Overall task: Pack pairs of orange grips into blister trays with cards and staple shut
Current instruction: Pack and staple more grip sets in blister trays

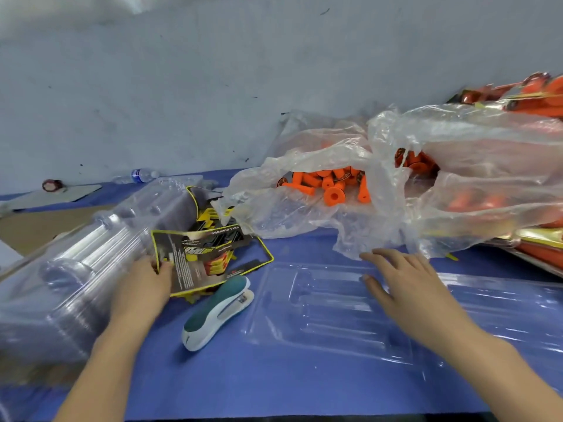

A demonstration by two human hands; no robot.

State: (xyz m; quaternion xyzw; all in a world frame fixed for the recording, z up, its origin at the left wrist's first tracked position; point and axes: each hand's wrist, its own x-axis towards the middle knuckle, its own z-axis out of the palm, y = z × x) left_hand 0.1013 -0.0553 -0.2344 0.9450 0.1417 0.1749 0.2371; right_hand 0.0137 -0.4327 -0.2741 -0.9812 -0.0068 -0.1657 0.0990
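My right hand (405, 290), fingers (380, 256) released over the blister tray (320, 318), lies nearer the orange grips (332, 185) heaped just beyond it, while my left hand (143, 284) pinches a card (195, 260).

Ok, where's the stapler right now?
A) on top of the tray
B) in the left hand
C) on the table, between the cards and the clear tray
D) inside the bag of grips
C: the stapler lies on the table, right of the cards that the left hand holds and left of the tray. The open right hand is over the tray, away from it.
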